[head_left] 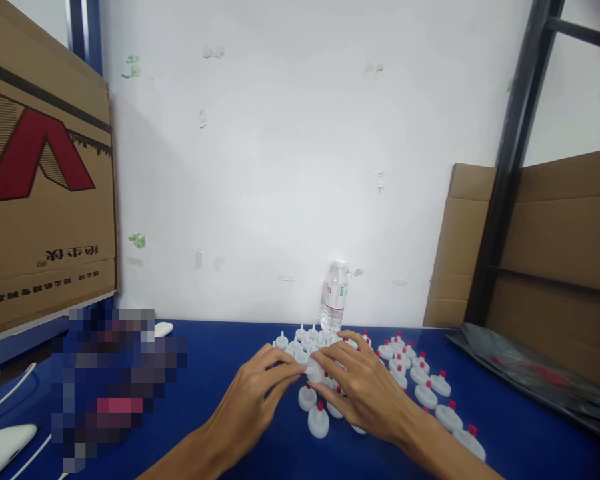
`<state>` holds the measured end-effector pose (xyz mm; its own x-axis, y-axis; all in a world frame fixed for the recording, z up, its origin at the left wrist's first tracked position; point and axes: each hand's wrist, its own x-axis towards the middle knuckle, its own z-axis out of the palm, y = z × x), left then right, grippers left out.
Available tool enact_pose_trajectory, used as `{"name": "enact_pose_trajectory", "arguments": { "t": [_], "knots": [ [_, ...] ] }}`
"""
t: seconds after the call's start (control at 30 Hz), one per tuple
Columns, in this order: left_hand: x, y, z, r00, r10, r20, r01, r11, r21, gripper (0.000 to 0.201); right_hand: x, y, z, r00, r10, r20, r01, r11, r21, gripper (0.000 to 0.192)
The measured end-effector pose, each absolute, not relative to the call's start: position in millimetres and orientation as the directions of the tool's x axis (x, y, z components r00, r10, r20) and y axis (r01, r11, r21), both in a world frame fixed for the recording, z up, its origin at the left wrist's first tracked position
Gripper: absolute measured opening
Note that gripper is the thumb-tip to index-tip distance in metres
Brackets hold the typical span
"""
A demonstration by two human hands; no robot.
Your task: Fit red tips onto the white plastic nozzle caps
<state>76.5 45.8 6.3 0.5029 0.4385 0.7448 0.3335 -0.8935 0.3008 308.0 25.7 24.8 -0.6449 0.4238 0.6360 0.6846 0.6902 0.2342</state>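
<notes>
- Head view: water bottle upright at far wall, cardboard box far left, dark bag right.
- White caps with red tips crowded on blue table around both hands.
- Left hand and right hand pinching one cap together, fingers narrow, mid-table.

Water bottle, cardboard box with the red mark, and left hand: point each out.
water bottle [335, 298], head view, on its label.
cardboard box [40, 193], head view, on its printed side.
left hand [254, 400], head view, on its back.
</notes>
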Motion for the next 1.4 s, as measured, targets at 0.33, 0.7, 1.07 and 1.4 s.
{"name": "enact_pose_trajectory", "arguments": {
  "t": [0.33, 0.7, 1.07, 1.4],
  "knots": [
    [75, 54, 5, 0.504, 0.482, 0.717, 0.395, -0.867, 0.305, 0.021, 304, 23, 24, -0.614, 0.33, 0.717, 0.64, 0.74, 0.207, 0.032],
    [75, 40, 8, 0.555, 0.639, 0.532, 0.331, -0.757, 0.563, 0.033, 297, 15, 20, -0.644, 0.222, 0.732, 0.528, 0.822, 0.215, 0.039],
    [77, 36, 8, 0.564, 0.648, 0.512, 0.371, -0.753, 0.544, 0.038, 298, 16, 23, -0.694, 0.169, 0.7, 0.502, 0.81, 0.302, 0.039],
    [50, 57, 28, 0.462, 0.621, 0.633, 0.66, -0.718, 0.223, 0.026, 351, 51, 45, -0.479, 0.386, 0.788, 0.825, 0.506, 0.253, 0.018]
  ]
}}
